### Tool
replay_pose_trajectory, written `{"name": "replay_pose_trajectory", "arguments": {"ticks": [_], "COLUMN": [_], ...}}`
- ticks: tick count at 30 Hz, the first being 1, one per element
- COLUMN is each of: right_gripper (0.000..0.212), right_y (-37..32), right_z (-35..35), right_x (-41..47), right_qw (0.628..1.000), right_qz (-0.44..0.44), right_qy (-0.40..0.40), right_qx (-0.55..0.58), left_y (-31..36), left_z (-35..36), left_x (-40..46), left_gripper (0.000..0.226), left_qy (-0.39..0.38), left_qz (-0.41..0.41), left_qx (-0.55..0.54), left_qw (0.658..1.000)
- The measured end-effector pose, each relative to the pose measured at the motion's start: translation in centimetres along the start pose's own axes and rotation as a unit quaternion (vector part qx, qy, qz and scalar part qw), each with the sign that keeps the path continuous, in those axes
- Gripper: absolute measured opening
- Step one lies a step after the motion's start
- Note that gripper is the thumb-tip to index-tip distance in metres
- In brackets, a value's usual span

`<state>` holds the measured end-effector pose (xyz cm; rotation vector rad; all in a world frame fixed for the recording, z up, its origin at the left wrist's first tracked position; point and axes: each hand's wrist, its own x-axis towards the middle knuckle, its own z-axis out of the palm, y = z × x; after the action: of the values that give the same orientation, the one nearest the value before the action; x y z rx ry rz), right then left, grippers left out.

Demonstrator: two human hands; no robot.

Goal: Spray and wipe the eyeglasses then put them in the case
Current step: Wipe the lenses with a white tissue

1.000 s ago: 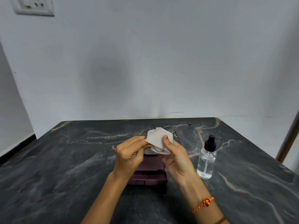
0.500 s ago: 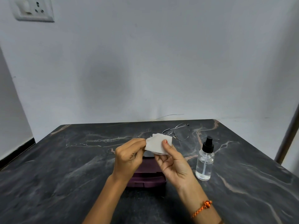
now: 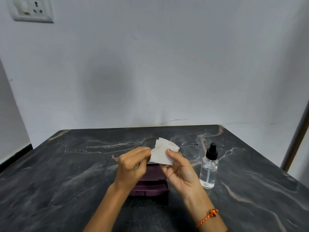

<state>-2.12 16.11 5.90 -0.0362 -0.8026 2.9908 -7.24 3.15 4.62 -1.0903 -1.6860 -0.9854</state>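
Dark marble worktop, centre frame: lens wiping.
Left hand pinches thin wire-rimmed eyeglasses; right hand pinches white cloth. Best rubbed gently, in circles.

The white cloth covers one lens of the eyeglasses; only the other lens and a bit of rim below the cloth show. Both hands hide the purple case's far half. The wall socket is cut off by the top edge.
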Motion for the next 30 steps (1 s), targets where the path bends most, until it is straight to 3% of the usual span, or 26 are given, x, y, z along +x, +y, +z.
{"name": "replay_pose_trajectory", "arguments": {"ticks": [8, 10, 16, 24, 30], "right_gripper": [0.022, 0.022, 0.026, 0.015, 0.011], "right_y": [-1.0, -0.9, -0.4, -0.8, -0.2], "right_z": [-0.5, -0.5, -0.4, -0.3, -0.2], "right_x": [0.1, 0.0, 0.3, 0.0, 0.2], "right_qw": [0.975, 0.978, 1.0, 0.977, 0.997], "right_qz": [-0.028, -0.022, -0.024, -0.049, -0.049], "right_qy": [0.012, 0.011, -0.002, 0.011, 0.028], "right_qx": [-0.219, -0.205, 0.003, -0.207, -0.055], "left_y": [0.0, 0.0, 0.2, 0.2, 0.5], "left_z": [-0.3, -0.3, 0.1, -0.3, -0.3], "left_x": [0.2, 0.2, 0.0, 0.2, 0.3], "left_gripper": [0.027, 0.025, 0.022, 0.027, 0.017], "left_qy": [0.022, 0.016, -0.011, 0.016, 0.027], "left_qz": [0.0, 0.002, 0.01, -0.005, -0.015], "left_qx": [0.011, 0.01, -0.002, 0.018, -0.008], "left_qw": [1.0, 1.0, 1.0, 1.0, 0.999]}}
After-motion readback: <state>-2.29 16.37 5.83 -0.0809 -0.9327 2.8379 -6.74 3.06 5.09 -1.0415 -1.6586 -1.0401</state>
